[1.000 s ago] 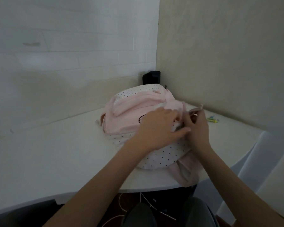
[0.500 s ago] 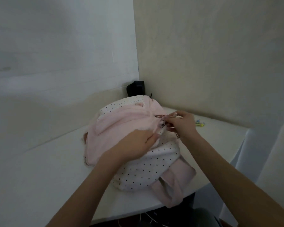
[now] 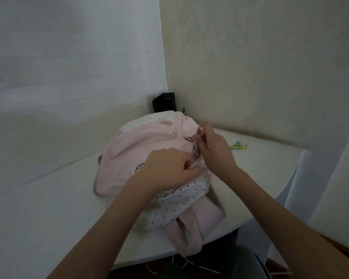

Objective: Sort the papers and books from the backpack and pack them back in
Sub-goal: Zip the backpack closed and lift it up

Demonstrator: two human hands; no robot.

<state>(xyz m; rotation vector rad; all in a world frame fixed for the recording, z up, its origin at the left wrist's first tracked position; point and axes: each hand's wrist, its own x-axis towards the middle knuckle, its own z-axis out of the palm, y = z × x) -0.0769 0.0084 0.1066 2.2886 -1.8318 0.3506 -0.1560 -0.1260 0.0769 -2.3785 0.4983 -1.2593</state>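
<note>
A pink backpack [image 3: 129, 158] with white black-dotted panels lies on the white table [image 3: 38, 208] in the corner of the room. My left hand [image 3: 167, 168] presses down on the pink front, fingers gripping the fabric by the zipper line. My right hand [image 3: 212, 148] pinches the zipper pull at the bag's upper right side. The pink straps [image 3: 189, 232] hang over the table's front edge. No papers or books are visible; the inside of the bag is hidden.
A black box-like object [image 3: 164, 102] stands in the corner behind the bag. Small yellow and green items [image 3: 238, 146] lie on the table to the right. Walls close in behind and on the right. A white curtain [image 3: 330, 188] hangs at the far right.
My right hand has moved up along the bag's right side with the zipper pull. My left hand shifted to hold the fabric near the zipper. The camera view swung.
</note>
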